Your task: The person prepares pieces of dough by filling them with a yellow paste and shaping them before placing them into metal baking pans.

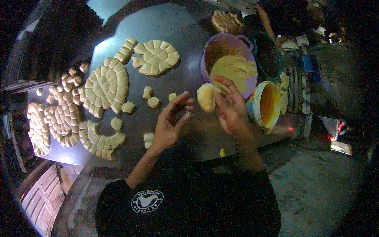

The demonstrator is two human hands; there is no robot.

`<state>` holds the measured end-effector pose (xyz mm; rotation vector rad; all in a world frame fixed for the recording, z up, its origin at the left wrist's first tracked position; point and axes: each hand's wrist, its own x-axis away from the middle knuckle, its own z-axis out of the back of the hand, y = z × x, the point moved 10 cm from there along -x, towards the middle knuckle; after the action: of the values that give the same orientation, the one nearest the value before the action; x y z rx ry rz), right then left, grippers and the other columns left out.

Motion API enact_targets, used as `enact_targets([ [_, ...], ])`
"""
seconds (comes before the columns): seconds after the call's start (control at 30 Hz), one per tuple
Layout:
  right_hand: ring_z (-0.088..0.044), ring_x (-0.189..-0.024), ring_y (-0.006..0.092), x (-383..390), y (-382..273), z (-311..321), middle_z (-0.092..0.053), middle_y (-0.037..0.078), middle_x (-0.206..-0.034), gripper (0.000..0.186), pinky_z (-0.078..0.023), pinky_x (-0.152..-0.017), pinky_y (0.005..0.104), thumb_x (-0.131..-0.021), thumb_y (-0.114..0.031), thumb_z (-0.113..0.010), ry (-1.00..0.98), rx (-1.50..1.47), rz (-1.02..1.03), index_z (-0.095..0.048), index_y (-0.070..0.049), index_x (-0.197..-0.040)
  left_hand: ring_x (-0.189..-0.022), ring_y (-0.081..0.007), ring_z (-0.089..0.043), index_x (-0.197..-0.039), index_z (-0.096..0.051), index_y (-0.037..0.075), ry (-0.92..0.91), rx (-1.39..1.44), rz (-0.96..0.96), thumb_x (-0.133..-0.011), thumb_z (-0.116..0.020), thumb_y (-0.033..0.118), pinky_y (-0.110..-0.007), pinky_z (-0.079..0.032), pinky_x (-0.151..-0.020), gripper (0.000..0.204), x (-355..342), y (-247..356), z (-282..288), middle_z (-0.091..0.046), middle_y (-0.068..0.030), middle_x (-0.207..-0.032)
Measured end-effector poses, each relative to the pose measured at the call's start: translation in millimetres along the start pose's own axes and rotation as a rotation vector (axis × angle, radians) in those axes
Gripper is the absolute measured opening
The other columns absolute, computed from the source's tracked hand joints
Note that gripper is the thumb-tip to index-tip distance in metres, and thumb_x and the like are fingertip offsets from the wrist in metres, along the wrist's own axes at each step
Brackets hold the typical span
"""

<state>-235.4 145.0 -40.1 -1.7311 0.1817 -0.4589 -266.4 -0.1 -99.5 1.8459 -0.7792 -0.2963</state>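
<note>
At the left, the segmented dough disc (106,86) lies on the metal table (189,148) among loose pieces, which could stick together if nudged. The left hand (169,125), thumb and curled fingers apart with nothing visible between them, is just beside a small dough piece (172,96) that an inward sweep could knock aside. Farther right, the dough lump (206,98) is pinched in the right hand's (233,110) fingers, near the purple tub (204,65); too hard a squeeze could tear it, too loose a hold could drop it.
</note>
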Motion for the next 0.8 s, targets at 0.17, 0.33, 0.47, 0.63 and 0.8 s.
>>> enact_targets([
  [0.17,-0.061,-0.095,0.0173,46.1,-11.9,-3.5,-0.064,0.011,-0.108,0.036,-0.049,-0.086,0.0308,-0.088,-0.021,-0.067,-0.014,0.063,0.197,-0.054,-0.002,-0.115,-0.111,-0.0179,-0.053,-0.125,-0.051,0.004,-0.009,0.539,0.413,-0.098,-0.047,0.037,-0.032,-0.042,-0.095,0.043,40.4,-21.8,-45.4,-0.055,-0.0057,-0.125],
  [0.33,-0.060,-0.096,0.0132,92.1,-6.9,33.1,-0.063,0.009,-0.109,0.051,-0.049,-0.078,0.0257,-0.085,-0.032,-0.070,-0.215,-0.121,0.204,-0.055,-0.001,-0.122,-0.111,-0.0182,-0.054,-0.127,-0.049,0.001,0.116,0.773,0.419,-0.097,-0.048,0.038,-0.033,-0.042,-0.098,0.047,63.4,-25.4,-85.9,-0.057,-0.0060,-0.120],
  [0.47,-0.059,-0.107,0.0252,138.8,-63.3,40.3,-0.056,0.016,-0.122,0.043,-0.050,-0.086,0.0295,-0.083,-0.012,-0.067,-0.142,0.628,0.696,-0.057,-0.002,-0.123,-0.117,-0.0173,-0.050,-0.128,-0.052,-0.001,0.047,0.375,0.162,-0.093,-0.059,0.024,-0.032,-0.041,-0.099,0.044,77.4,-9.8,-113.4,-0.051,-0.0065,-0.131],
  [0.63,-0.060,-0.106,0.0302,181.5,-87.6,57.5,-0.060,0.017,-0.117,0.028,-0.051,-0.090,0.0343,-0.079,-0.003,-0.067,-0.088,0.703,0.824,-0.064,-0.003,-0.107,-0.121,-0.0179,-0.048,-0.124,-0.058,0.001,0.047,-0.210,-0.213,-0.089,-0.064,0.018,-0.031,-0.041,-0.097,0.039,101.6,22.9,-156.2,-0.048,-0.0074,-0.134],
  [0.8,-0.057,-0.111,0.0318,216.1,-74.5,69.5,-0.057,0.016,-0.122,0.039,-0.048,-0.094,0.0397,-0.072,0.003,-0.067,-0.275,0.633,0.911,-0.063,-0.004,-0.110,-0.098,-0.0115,-0.056,-0.111,-0.065,-0.002,0.165,-0.071,-0.103,-0.093,-0.059,0.023,-0.025,-0.045,-0.082,0.031,120.6,-2.9,-165.3,-0.059,-0.0075,-0.120],
])
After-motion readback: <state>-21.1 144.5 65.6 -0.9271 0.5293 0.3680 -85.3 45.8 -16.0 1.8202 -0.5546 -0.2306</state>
